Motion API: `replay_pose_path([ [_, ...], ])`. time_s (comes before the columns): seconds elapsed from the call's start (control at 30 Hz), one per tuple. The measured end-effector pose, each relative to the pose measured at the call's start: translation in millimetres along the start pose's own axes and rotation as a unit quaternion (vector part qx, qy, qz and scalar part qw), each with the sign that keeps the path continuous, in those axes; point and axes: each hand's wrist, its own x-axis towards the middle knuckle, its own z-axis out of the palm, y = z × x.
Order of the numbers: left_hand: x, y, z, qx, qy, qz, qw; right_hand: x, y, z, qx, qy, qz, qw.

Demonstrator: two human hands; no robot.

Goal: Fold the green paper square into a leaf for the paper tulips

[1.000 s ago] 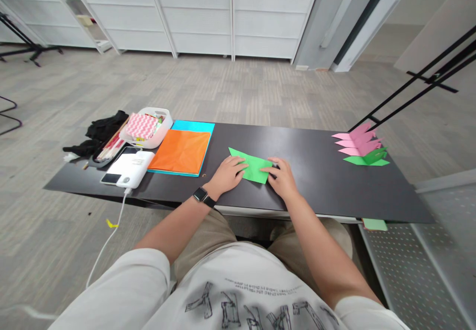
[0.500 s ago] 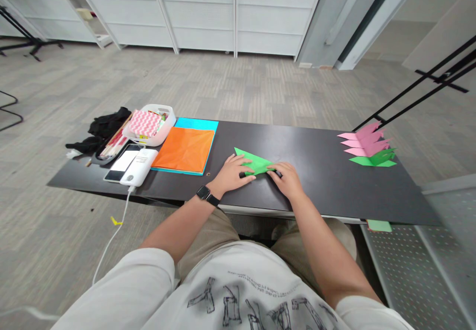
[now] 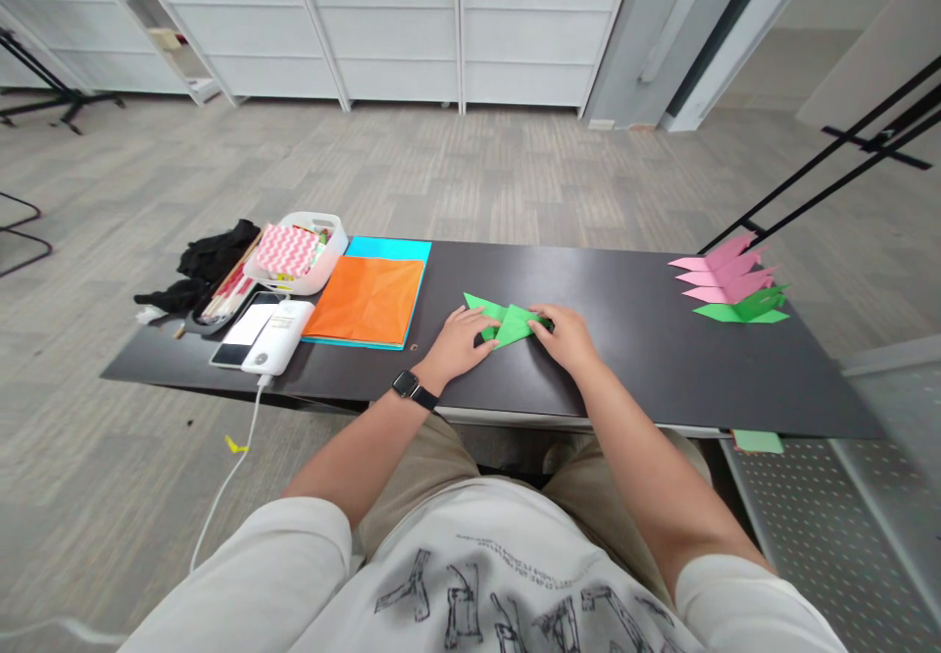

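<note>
A green sheet of origami paper [image 3: 519, 325] lies on the dark table in front of me, partly folded, with a flap turned over near its middle. My left hand [image 3: 462, 341] rests on the paper's left part, fingers and thumb holding it against the tabletop; a pointed corner sticks out above these fingers. At the right end, my right hand [image 3: 563, 334] pinches the folded flap between thumb and fingers. That end of the sheet is partly hidden under the fingertips.
Orange paper [image 3: 364, 298] lies on blue sheets [image 3: 389, 246] to the left. Beyond are a white power bank [image 3: 277, 337], a phone [image 3: 239, 339], a white basket [image 3: 334, 246] and black cloth [image 3: 219, 249]. Folded pink pieces [image 3: 724, 271] and a green piece [image 3: 742, 310] stand at right.
My right hand has moved slightly up, and the right part of the green paper has been folded over toward the left. My left hand stays on the paper. The view has shifted a little.
</note>
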Motion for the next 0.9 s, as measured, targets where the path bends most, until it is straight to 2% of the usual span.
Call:
replay_pose_path([
  [0.27, -4, 16, -4.2, 0.059, 0.007, 0.008, 0.998, -3, 1, 9, -0.024, 0.033, -0.005, 0.999],
  [0.5, -3, 16, -2.7, 0.081, 0.002, 0.047, 0.996, -4, -1, 11, -0.051, 0.063, -0.033, 0.996],
  [0.7, 0, 17, -0.2, 0.08, -0.032, 0.085, 0.993, -12, -14, 7, -0.074, 0.049, -0.071, 0.994],
  [0.9, 0, 16, 2.1, 0.088, -0.028, 0.087, 0.992, -49, -39, 7, -0.059, -0.024, -0.145, 0.987],
])
